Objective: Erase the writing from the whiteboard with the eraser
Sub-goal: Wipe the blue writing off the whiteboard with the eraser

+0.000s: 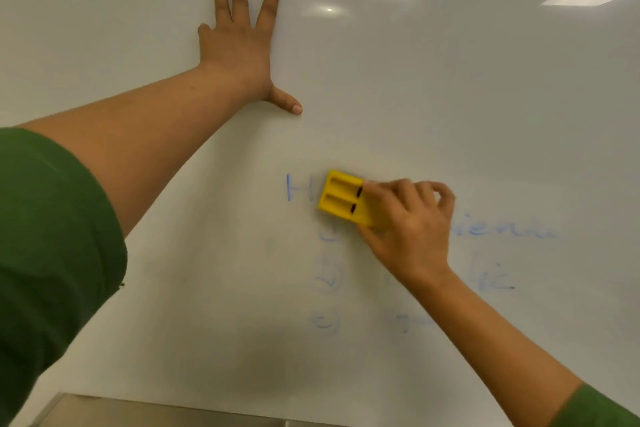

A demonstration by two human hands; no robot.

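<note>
Gripping yellow eraser (343,197) in curled fingers of right hand (410,222), flat on whiteboard (485,97) beside blue "H" (297,187); left hand (239,42) splayed, bracing above; best swept with even pressure across faint blue writing (502,230) below.

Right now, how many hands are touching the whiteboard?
1. The left hand presses flat on the whiteboard, up high. The right hand, lower, grips the yellow eraser instead.
</note>
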